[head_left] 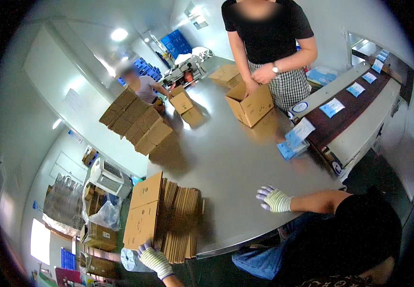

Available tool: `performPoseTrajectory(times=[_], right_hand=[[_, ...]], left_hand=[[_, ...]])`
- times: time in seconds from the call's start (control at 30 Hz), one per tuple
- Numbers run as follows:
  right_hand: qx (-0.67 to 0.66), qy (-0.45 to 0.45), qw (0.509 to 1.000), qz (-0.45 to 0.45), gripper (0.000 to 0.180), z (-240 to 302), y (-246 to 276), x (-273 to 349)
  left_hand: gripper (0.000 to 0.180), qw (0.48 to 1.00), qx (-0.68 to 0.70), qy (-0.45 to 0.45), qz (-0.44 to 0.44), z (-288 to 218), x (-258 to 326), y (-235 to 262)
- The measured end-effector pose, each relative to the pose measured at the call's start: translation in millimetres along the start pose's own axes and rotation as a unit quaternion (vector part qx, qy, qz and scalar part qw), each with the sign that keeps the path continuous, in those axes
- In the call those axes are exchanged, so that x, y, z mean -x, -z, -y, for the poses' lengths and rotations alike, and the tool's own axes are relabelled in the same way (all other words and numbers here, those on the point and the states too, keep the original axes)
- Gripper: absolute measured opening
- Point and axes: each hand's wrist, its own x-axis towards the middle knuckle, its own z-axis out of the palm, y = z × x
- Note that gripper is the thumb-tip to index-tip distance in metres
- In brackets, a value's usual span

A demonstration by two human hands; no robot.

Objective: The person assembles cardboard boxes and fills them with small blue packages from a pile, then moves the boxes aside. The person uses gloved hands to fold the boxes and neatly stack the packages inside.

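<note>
My left hand (153, 259), in a striped glove with grey-violet fingertips, is at the lower edge of a flat cardboard box (143, 210). Its fingers close on the corner; the thumb is not clearly visible. That box leans at the front of a row of folded cardboard boxes (182, 222) standing on edge at the table's near left. My right hand (275, 199), gloved the same way, is over the steel table (235, 177) near its edge. Its fingers are spread and hold nothing.
Blue-and-white packets (332, 108) lie on a dark conveyor belt (343, 111) at right, several piled at its end. Across the table, a person in black reaches into an open carton (250, 104). Folded cartons (137, 122) are piled at far left, near another person handling a carton (181, 99).
</note>
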Motion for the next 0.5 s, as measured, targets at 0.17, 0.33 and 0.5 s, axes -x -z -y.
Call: performPoseTrajectory(times=[0.17,0.33,0.5], right_hand=[[-0.049,0.048,0.998,0.009,0.056,-8.0,9.3,0.8],[-0.245,-0.033,0.960,0.131,0.061,-5.6,64.2,-22.7],[-0.365,-0.041,0.918,-0.152,0.082,-15.0,160.5,-56.9]], left_hand=[[0.022,0.926,0.272,-0.039,-0.259,-70.7,-6.6,84.9],[0.022,0.865,0.345,-0.027,-0.364,-153.2,-3.6,182.4],[0.030,0.846,0.484,0.066,-0.215,-190.7,11.5,183.6]])
